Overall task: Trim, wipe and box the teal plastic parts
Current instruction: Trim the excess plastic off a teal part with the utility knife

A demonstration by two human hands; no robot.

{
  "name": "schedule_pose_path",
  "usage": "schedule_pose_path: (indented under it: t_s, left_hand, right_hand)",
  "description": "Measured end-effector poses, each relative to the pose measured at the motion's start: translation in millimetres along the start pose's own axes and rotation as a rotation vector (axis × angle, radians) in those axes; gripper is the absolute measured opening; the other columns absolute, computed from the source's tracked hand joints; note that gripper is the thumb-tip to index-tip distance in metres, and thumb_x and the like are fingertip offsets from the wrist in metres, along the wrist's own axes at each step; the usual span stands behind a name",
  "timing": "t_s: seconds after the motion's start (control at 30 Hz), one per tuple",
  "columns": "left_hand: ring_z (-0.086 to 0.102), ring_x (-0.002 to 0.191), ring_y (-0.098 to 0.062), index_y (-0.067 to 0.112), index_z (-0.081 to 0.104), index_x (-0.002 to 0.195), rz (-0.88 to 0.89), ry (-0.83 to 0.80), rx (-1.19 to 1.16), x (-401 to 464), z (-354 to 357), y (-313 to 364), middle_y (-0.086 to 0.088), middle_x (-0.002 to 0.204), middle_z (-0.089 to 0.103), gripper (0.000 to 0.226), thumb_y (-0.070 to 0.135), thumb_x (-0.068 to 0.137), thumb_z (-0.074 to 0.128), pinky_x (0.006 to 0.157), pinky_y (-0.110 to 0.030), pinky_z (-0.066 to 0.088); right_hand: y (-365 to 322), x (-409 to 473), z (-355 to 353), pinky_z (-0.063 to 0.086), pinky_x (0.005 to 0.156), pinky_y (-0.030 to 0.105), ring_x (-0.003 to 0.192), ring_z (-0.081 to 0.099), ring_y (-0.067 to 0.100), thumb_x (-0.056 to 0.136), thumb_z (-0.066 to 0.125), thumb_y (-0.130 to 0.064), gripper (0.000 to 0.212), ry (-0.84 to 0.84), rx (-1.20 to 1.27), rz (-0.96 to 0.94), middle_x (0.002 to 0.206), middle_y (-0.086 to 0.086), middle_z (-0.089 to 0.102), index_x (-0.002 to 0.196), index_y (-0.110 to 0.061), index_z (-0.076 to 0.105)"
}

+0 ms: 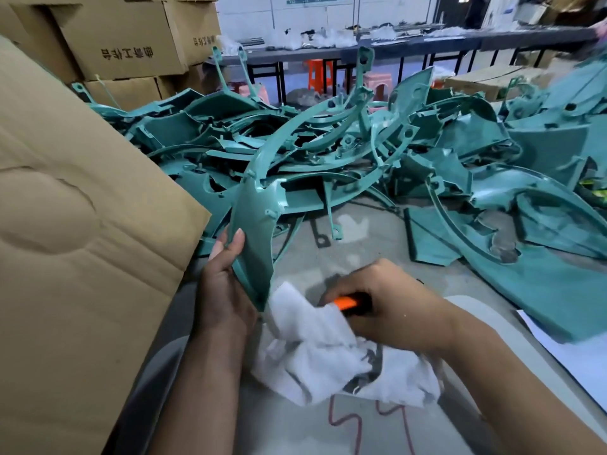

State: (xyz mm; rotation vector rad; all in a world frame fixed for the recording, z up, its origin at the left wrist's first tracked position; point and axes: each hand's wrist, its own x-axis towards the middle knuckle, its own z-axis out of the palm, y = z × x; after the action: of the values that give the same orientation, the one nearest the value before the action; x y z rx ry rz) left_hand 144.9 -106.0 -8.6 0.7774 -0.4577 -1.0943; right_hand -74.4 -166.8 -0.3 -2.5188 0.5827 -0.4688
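My left hand (223, 284) grips the lower end of a long curved teal plastic part (251, 231), which stands nearly upright and arcs up and to the right over the pile. My right hand (384, 307) holds an orange and black trimming knife (351, 305) together with a white cloth (328, 349). The cloth hangs bunched below that hand, just right of the part's bottom tip. A big heap of teal plastic parts (345, 149) lies on the floor ahead.
A large brown cardboard flap (82, 224) rises at my left, with stacked cartons (124, 44) behind it. More large teal panels (542, 257) lie at the right. A long dark bench (394, 44) with orange and pink stools under it crosses the background. White paper (574, 359) lies at right.
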Motion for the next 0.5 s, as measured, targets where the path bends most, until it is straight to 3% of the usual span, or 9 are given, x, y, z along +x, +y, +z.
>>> schedule_pose_path:
  t_s: [0.07, 0.17, 0.27, 0.33, 0.5]
  left_hand:
    - [0.059, 0.061, -0.009, 0.022, 0.051, 0.128, -0.002, 0.041, 0.015, 1, -4, 5, -0.001, 0.086, 0.059, 0.045, 0.03, 0.084, 0.06, 0.048, -0.015, 0.047]
    - [0.061, 0.056, -0.012, 0.018, 0.053, 0.122, 0.057, 0.123, -0.023, 4, -5, 6, -0.002, 0.078, 0.062, 0.024, 0.022, 0.098, 0.054, 0.048, -0.017, 0.048]
    - [0.066, 0.071, -0.018, 0.013, 0.061, 0.121, 0.087, 0.178, 0.051, 6, 2, 2, -0.005, 0.092, 0.071, 0.022, 0.014, 0.101, 0.053, 0.056, -0.023, 0.054]
    - [0.072, 0.086, -0.021, 0.01, 0.06, 0.132, 0.108, 0.209, 0.114, 6, 5, 0, -0.008, 0.112, 0.074, 0.033, 0.01, 0.099, 0.056, 0.068, -0.027, 0.059]
    - [0.074, 0.077, -0.013, 0.01, 0.058, 0.13, 0.086, 0.225, 0.197, 8, 15, -6, -0.006, 0.104, 0.074, 0.033, 0.01, 0.098, 0.061, 0.06, -0.022, 0.056]
  right_hand:
    - [-1, -2, -1, 0.055, 0.065, 0.027, 0.071, 0.07, 0.01, 0.083, 0.081, -0.012, 0.018, 0.025, 0.075, 0.015, 0.082, -0.012, 0.075, 0.096, -0.025, 0.081]
    - [0, -4, -10, 0.05, 0.058, 0.014, 0.063, 0.067, 0.009, 0.091, 0.079, -0.021, 0.007, 0.394, 0.181, -0.016, 0.077, -0.016, 0.07, 0.095, -0.02, 0.075]
    - [6, -3, -11, 0.043, 0.05, 0.022, 0.056, 0.058, 0.014, 0.097, 0.07, -0.041, 0.016, 0.692, 0.08, 0.022, 0.068, -0.007, 0.06, 0.095, -0.029, 0.06]
    - [8, -2, -6, 0.038, 0.051, 0.02, 0.056, 0.054, 0.011, 0.101, 0.062, -0.043, 0.017, 0.722, 0.056, 0.097, 0.062, -0.008, 0.054, 0.094, -0.03, 0.056]
    - [3, 3, 1, 0.032, 0.061, 0.019, 0.066, 0.049, 0.007, 0.111, 0.045, -0.033, 0.022, 0.674, -0.014, 0.058, 0.071, -0.014, 0.048, 0.095, -0.021, 0.053]
